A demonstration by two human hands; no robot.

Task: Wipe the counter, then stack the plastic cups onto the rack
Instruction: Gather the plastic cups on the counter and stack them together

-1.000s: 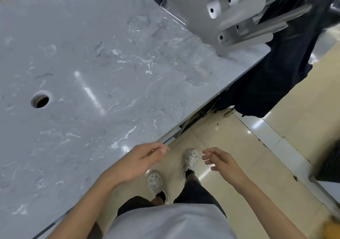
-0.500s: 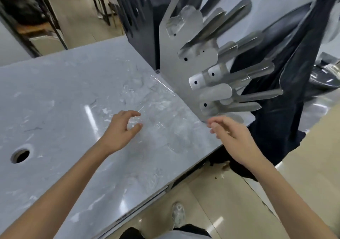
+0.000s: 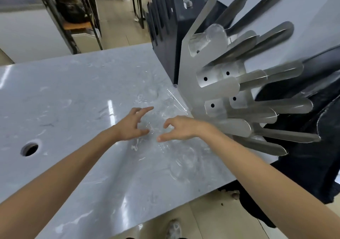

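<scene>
Head view. Grey marble-patterned stone bench [image 3: 73,95], glossy, with a round drilled hole [image 3: 30,148] near its left edge.

Clear plastic cups: one lying on its side on the bench near the right front edge [image 3: 184,162]; a cluster of further transparent cups on the bench [image 3: 156,100] beyond the fingertips, toward the rack's base, outlines faint and their number not readable. One clear cup seated on an upper peg of the rack [image 3: 211,38].

Silver sheet-metal rack [image 3: 187,84], upright at the bench's far right corner, with many long rounded metal pegs [image 3: 257,108] fanning out to the right, several with small dark holes at the base.

Left hand [image 3: 131,126], bare, above the bench mid-surface, fingers spread and curved, grip wide, holding nothing that can be made out.

Right hand [image 3: 181,128], bare, just beside the left hand, thumb and fingers curved toward it, grip wide; whether the fingertips touch a transparent cup between the two hands cannot be told.

Dark cloth [image 3: 303,165] hanging off the right side behind and below the rack pegs. Dark metal shelving frame [image 3: 73,17] with wooden shelves in the background, upper left. Beige tiled floor [image 3: 211,220] below the bench edge; a pale shoe [image 3: 173,228] at the bottom edge.
</scene>
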